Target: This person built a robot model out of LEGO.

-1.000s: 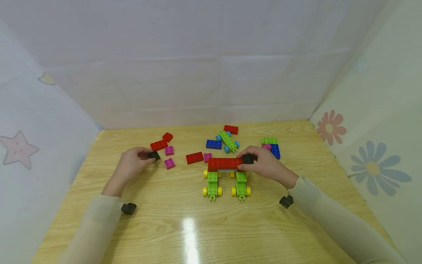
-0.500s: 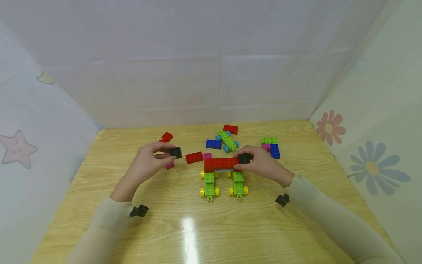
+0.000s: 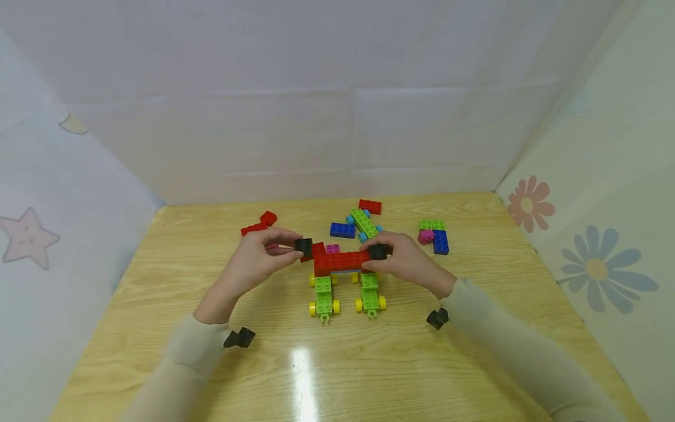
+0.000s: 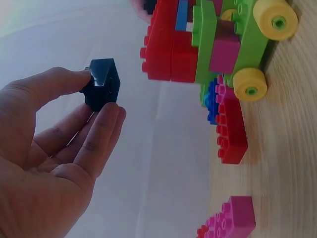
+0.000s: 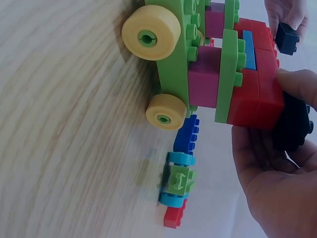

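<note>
My left hand (image 3: 258, 258) pinches a small black toy brick (image 4: 104, 82) between thumb and fingers, clear of the table, just left of a built piece. That piece has a long red beam (image 3: 340, 261) bridging two green wheeled bases (image 3: 324, 300) with yellow wheels. At the beam's right end my right hand (image 3: 406, 264) grips another black brick (image 5: 292, 121), which sits on the red bricks. In the right wrist view its thumb is at the black brick's edge and its fingers lie against the red end. Purple bricks (image 5: 204, 82) show between the green layers.
Behind the build lie a blue brick (image 3: 343, 230), a green base with blue wheels (image 3: 361, 221) and a red brick (image 3: 370, 206). Green, blue (image 3: 440, 241) and pink bricks sit at the right. Red bricks (image 3: 255, 229) lie beyond my left hand. Fabric walls surround the wooden table (image 3: 369, 375).
My left hand has lifted its black brick and carried it right, toward the beam's left end. The built piece has shifted left, together with my right hand on its right end.
</note>
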{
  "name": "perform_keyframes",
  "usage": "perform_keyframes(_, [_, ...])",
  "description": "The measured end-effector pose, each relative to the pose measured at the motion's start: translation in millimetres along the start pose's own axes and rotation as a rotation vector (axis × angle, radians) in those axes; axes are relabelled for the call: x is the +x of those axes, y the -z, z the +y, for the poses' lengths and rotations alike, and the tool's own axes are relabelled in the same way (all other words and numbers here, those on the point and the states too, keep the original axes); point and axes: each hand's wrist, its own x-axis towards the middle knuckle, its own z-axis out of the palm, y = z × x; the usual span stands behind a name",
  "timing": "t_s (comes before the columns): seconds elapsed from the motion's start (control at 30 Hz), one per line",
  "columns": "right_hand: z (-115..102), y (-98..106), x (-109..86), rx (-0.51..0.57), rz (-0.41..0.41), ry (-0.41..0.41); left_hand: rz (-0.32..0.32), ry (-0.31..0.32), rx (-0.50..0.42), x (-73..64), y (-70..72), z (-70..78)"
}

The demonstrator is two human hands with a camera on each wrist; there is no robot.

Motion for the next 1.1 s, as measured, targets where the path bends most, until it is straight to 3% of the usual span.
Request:
perform_keyframes(0.4, [-2, -7, 1.0, 0.04, -0.004, 0.025, -0.046, -0.012, -0.025, -1.6, -13.3, -4.5])
perform_keyframes(1.1, [-8, -5, -1.6, 0.028, -0.006, 0.009, -0.087, -0.07, -0.009, -0.8, -13.1, -6.2])
